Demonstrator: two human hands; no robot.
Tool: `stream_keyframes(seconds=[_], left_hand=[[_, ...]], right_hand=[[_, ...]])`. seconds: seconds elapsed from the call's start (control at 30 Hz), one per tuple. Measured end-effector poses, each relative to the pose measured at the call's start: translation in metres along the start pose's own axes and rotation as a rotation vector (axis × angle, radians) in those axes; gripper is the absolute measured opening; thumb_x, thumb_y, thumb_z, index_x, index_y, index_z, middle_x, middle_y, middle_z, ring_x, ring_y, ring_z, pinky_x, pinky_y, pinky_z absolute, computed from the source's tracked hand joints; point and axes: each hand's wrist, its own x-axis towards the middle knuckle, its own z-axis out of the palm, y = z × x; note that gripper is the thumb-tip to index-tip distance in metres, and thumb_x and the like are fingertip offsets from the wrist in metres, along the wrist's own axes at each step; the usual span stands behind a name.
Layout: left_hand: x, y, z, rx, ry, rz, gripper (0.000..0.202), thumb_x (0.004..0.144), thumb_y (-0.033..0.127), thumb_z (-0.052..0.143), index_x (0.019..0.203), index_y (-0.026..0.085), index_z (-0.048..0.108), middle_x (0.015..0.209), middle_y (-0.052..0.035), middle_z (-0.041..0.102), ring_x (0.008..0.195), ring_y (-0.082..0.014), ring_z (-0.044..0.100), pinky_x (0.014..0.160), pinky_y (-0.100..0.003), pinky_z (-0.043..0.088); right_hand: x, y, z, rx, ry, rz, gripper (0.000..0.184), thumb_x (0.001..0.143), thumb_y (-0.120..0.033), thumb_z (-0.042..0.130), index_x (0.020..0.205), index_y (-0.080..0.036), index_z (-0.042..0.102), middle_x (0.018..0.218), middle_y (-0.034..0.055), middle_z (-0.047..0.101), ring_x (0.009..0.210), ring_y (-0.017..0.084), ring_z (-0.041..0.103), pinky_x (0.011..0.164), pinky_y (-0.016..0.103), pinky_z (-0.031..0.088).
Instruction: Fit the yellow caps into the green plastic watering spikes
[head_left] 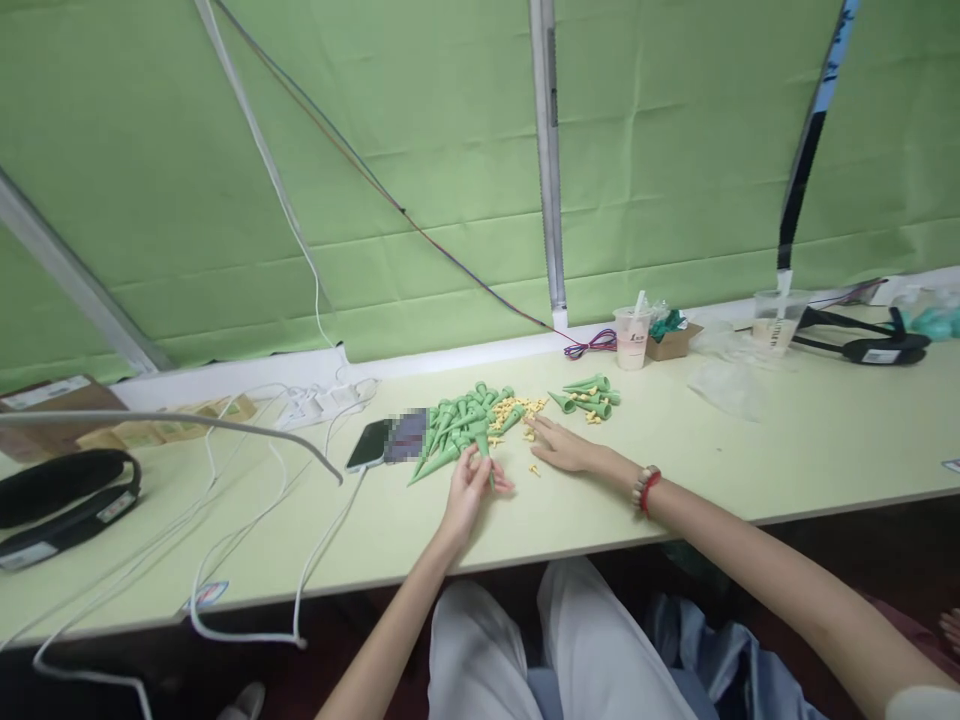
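My left hand (466, 490) is closed on a green plastic spike (482, 438), a hollow cone with its wide end up and its tip down. To the right, my right hand (559, 446) lies low over the table with its fingers stretched out, the fingertips at some small yellow plastic pieces (529, 434). A heap of green spikes (450, 425) lies just beyond my left hand, beside a pile of yellow pieces (517, 408). A smaller group of green spikes (589, 393) with a few yellow pieces lies beyond my right hand. One loose yellow piece (534, 470) lies between my hands.
A phone (370, 445) with a white cable lies left of the heap. White cables and a power strip (322, 403) spread across the table's left side, near a black headset (71, 505). Drink cups (631, 340), a small cardboard box (673, 342) and plastic bags (724, 385) stand at the back right.
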Motion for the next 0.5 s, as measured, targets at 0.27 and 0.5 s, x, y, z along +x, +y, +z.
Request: stream_keyframes(seconds=[0.27, 0.5], left_hand=[[0.015, -0.015, 0.034, 0.055, -0.36, -0.198, 0.046, 0.077, 0.054, 0.055, 0.098, 0.019, 0.035, 0.063, 0.0005, 0.057, 0.057, -0.0144, 0.058, 0.049, -0.024, 0.042], [0.062, -0.022, 0.039, 0.126, -0.066, -0.075, 0.058, 0.073, 0.059, 0.056, 0.11, 0.018, 0.036, 0.06, 0.0026, 0.053, 0.056, -0.0124, 0.051, 0.049, -0.022, 0.04]], right_hand=[[0.03, 0.056, -0.049, 0.016, 0.608, 0.143, 0.023, 0.08, -0.017, 0.046, 0.088, -0.018, 0.067, 0.105, 0.008, 0.063, 0.099, 0.02, 0.057, 0.09, 0.036, 0.041], [0.018, 0.088, -0.083, -0.033, 0.352, 0.156, 0.019, 0.078, -0.033, 0.054, 0.083, -0.021, 0.068, 0.08, 0.0026, 0.068, 0.068, 0.016, 0.059, 0.059, 0.025, 0.041]])
